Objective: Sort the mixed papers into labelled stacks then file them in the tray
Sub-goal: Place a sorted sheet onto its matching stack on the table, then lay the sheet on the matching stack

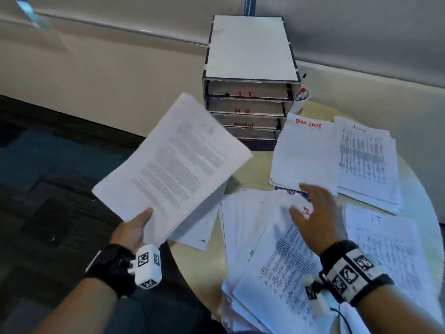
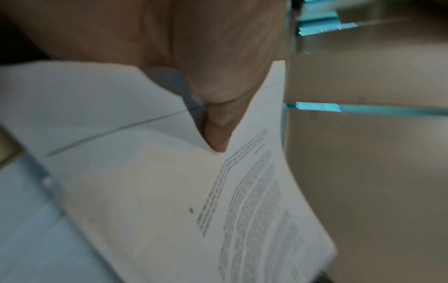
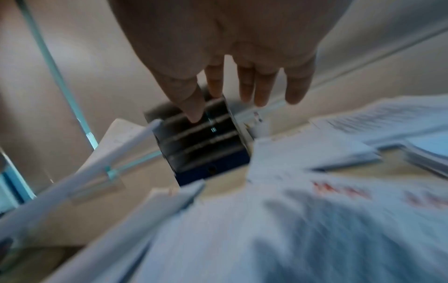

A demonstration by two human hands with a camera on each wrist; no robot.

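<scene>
left hand [image 1: 134, 231] gripping a sheaf of papers [image 1: 173, 162], right hand [image 1: 317, 213] spread, fingers straight, above mixed papers [image 1: 272, 261]

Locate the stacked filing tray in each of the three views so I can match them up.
Head: filing tray top centre, at the table's far edge, red labels on its shelf fronts.
Left wrist: not in it; the left hand and the sheaf of papers fill the picture.
Right wrist: tray centre, dark, just beyond the right hand's fingertips.
Shared landmark: the held sheaf of papers, in all three.

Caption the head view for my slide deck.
Left hand holds a printed sheaf; open right hand over mixed papers.
</scene>
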